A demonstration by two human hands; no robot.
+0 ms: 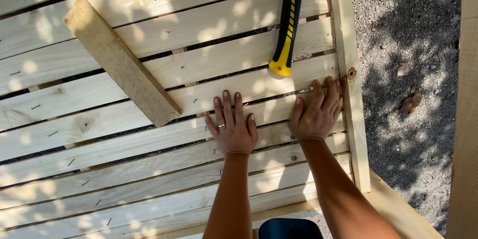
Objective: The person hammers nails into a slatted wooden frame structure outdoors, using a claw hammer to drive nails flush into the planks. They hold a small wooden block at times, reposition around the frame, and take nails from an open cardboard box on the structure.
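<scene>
Both hands flat and open on the slats (124,142), gripping nothing: left hand (233,128) and right hand (317,114) sit just below the hammer (289,22). A loose board (119,62) lies crosswise, left of the hammer.

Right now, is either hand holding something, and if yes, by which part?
Nothing is held. The left hand and the right hand lie flat, palms down, on the pale wooden slats. The yellow-and-black handled hammer lies untouched above them.
</scene>
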